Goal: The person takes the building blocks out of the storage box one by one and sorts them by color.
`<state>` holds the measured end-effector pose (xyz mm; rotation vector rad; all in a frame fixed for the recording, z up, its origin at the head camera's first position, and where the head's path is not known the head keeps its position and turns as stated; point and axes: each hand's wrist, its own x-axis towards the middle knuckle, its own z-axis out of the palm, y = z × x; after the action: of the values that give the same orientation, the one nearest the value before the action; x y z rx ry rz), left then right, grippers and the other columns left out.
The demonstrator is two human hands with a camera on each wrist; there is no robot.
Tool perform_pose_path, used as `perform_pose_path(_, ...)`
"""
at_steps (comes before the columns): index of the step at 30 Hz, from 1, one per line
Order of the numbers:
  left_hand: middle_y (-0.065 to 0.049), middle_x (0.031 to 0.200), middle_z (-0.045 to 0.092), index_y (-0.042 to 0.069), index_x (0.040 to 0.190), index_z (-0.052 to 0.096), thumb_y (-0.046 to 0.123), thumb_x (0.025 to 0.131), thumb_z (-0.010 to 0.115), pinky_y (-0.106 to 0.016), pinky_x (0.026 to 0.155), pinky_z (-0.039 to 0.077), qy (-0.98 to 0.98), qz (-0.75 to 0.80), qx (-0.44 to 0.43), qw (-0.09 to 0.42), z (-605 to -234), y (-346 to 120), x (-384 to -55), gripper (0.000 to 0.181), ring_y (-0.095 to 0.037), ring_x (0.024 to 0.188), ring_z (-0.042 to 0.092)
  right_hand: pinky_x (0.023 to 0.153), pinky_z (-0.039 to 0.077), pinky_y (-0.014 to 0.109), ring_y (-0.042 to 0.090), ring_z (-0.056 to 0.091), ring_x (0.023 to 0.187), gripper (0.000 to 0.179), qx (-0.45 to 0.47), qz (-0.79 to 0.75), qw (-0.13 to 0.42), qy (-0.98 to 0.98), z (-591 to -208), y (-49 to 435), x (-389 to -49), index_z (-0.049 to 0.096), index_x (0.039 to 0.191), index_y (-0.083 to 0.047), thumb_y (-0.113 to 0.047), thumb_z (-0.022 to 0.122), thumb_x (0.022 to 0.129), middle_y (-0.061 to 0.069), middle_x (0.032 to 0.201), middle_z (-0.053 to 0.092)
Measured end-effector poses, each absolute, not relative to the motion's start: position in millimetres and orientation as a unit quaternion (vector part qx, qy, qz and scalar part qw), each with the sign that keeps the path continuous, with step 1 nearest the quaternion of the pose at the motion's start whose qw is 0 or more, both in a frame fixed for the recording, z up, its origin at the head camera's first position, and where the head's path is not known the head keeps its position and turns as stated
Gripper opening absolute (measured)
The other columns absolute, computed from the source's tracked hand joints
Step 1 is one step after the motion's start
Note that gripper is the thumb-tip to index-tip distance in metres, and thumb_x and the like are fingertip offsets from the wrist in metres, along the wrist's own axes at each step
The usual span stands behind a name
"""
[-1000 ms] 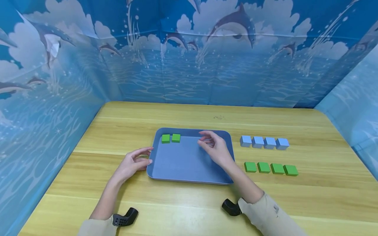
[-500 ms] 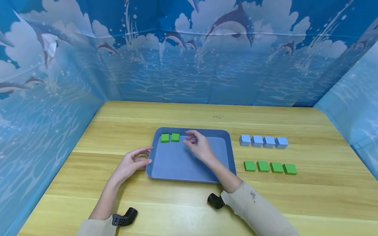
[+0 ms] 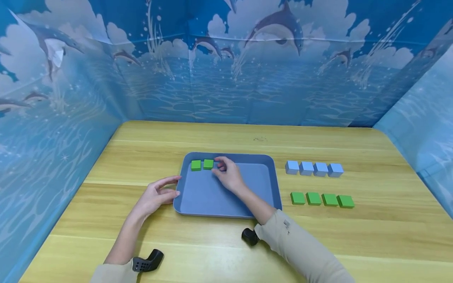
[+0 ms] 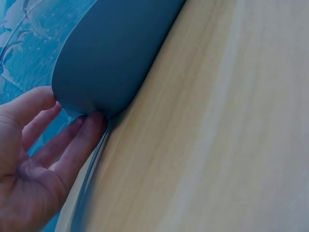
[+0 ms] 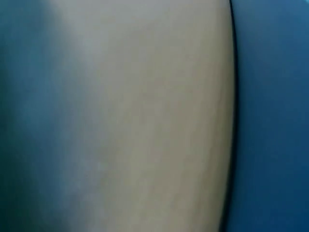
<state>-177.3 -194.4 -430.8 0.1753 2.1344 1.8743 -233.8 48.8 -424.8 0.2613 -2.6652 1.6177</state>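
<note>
A blue-grey tray [image 3: 219, 196] lies on the table, and two green blocks [image 3: 196, 165] sit side by side at its far left corner. My left hand [image 3: 153, 198] touches the tray's left rim with thumb and fingers spread apart; the left wrist view shows the fingertips [image 4: 98, 121] against the tray wall [image 4: 111, 58]. Over the tray, my right hand [image 3: 230, 176] has its loosely bent fingers beside the right-hand green block [image 3: 208, 164]. Nothing shows between thumb and fingers. Whether they touch that block is unclear. The right wrist view does not show the fingers.
Right of the tray stands a row of several light-blue blocks [image 3: 313, 169], with a row of several green blocks [image 3: 321, 199] nearer on the wooden table [image 3: 389, 236]. A dolphin-print curtain [image 3: 219, 98] encloses the back and sides.
My right hand has moved left across the tray, from its right half to beside the green blocks. My left hand stays at the left rim. The view shifts slightly.
</note>
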Motion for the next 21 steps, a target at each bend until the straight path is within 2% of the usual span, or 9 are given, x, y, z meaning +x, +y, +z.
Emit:
perform_pose_path(11, -0.022, 0.136, 0.04, 0.0, 0.135, 0.042, 0.008, 0.084, 0.064, -0.028, 0.076, 0.053, 0.736, 0.656, 0.064, 0.153, -431.7, -196.7, -177.8, 0.056, -0.011, 0.093, 0.061, 0.08, 0.047, 0.035, 0.024, 0.054, 0.089, 0.039, 0.107, 0.484, 0.004, -0.868, -432.9, 45.7, -239.8, 0.056, 0.12, 0.0, -0.008, 0.065, 0.084, 0.014, 0.098, 0.057)
perform_pose_path(21, -0.021, 0.137, 0.039, 0.0, 0.135, 0.041, 0.008, 0.084, 0.064, -0.028, 0.077, 0.053, 0.735, 0.657, 0.066, 0.157, -431.7, -196.3, -178.5, 0.056, -0.011, 0.093, 0.061, 0.077, 0.045, 0.034, 0.023, 0.052, 0.086, 0.035, 0.096, 0.481, 0.007, -0.871, -436.2, 43.2, -243.1, 0.059, 0.116, -0.002, -0.007, 0.067, 0.082, 0.012, 0.097, 0.055)
